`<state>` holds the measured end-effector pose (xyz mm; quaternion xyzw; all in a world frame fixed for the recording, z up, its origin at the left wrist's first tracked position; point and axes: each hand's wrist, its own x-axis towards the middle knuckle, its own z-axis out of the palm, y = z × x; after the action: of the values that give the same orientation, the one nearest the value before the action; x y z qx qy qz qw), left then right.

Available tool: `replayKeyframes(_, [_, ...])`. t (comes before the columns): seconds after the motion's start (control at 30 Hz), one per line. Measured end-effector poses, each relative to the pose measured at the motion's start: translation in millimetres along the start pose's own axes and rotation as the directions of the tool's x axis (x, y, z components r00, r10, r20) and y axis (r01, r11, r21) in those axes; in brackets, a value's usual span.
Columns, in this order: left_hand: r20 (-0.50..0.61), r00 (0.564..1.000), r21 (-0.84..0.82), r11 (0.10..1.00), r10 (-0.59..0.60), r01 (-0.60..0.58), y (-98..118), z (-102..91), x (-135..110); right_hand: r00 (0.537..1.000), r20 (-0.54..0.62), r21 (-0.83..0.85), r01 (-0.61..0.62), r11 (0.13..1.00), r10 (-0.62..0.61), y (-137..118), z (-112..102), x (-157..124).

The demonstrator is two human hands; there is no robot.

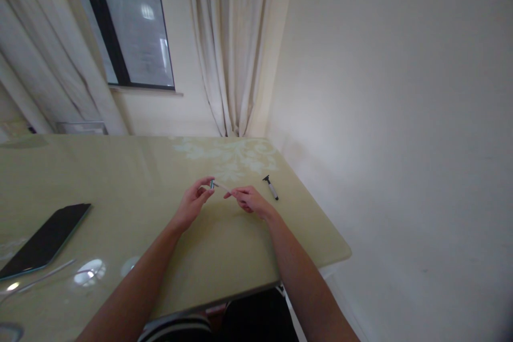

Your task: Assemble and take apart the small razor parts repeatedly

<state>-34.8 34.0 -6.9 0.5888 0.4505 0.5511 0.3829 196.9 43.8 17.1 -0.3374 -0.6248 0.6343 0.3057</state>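
Left hand (195, 201) closed in a pinch on the head end of a slim white tool with a blue head (218, 186). Right hand (249, 201) closed in a fingertip grip on the far end of the handle. Tool held nearly level between both hands, just above a glossy pale-green table (224, 246), near the far right corner. Exact kind of tool too small to tell.

Just right of the right hand, apart from it: a small grey-handled tool with a black head (271, 188), lying flat. Well off to the left: a flat black rectangular tablet (46, 240), near the table edge. Nothing between hands and tool. Beyond the table: cream curtains (228, 48) and a dark-framed window (128, 26).
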Motion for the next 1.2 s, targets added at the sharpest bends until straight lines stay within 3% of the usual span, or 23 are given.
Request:
replayKeyframes(0.1, [0.007, 1.000, 0.002, 1.000, -0.004, 0.004, -0.6, -0.7, 0.6, 1.000, 0.029, 0.004, 0.009, 1.000, -0.009, 0.8, -0.8, 1.2])
replayKeyframes(0.27, [-0.065, 0.998, -0.029, 1.000, 0.005, -0.007, 4.5, -5.2, 1.0, 0.997, -0.080, -0.014, 0.000, 1.000, -0.001, 0.9, -2.4, 0.8])
replayKeyframes(0.4, [-0.044, 0.999, -0.019, 1.000, 0.002, -0.002, 5.7, -4.8, 0.5, 1.000, -0.002, 0.007, 0.020, 1.000, -0.020, 1.7, 0.3, 1.5])
replayKeyframes(0.53, [-0.037, 0.999, -0.018, 1.000, 0.010, -0.010, 3.4, -3.0, 0.7, 0.995, -0.094, -0.019, 0.040, 0.999, -0.042, 2.2, 0.8, 2.6])
replayKeyframes(0.7, [-0.027, 1.000, -0.014, 1.000, 0.014, -0.015, 2.4, -2.6, 0.5, 0.999, -0.026, -0.002, 0.042, 0.999, -0.042, 1.9, 1.3, 2.5])
replayKeyframes(0.83, [-0.031, 0.999, -0.010, 1.000, 0.019, -0.019, 4.5, -1.8, -1.1, 0.992, -0.119, -0.047, 0.036, 0.998, -0.042, 2.1, 2.8, 3.0])
replayKeyframes(0.97, [-0.017, 1.000, 0.006, 1.000, 0.000, 0.001, 4.1, -1.4, -1.6, 1.000, -0.011, -0.010, 0.023, 1.000, -0.023, 1.8, 4.3, 3.0])
replayKeyframes(1.1, [-0.016, 1.000, 0.027, 1.000, -0.014, 0.014, 1.2, -1.4, -0.6, 0.996, -0.083, -0.034, 0.028, 0.999, -0.031, 3.5, 2.7, 3.4])
replayKeyframes(1.2, [-0.011, 1.000, 0.007, 1.000, -0.021, 0.021, 0.3, -1.2, -0.3, 1.000, -0.010, 0.000, 0.016, 1.000, -0.016, 5.6, 0.4, 4.0])
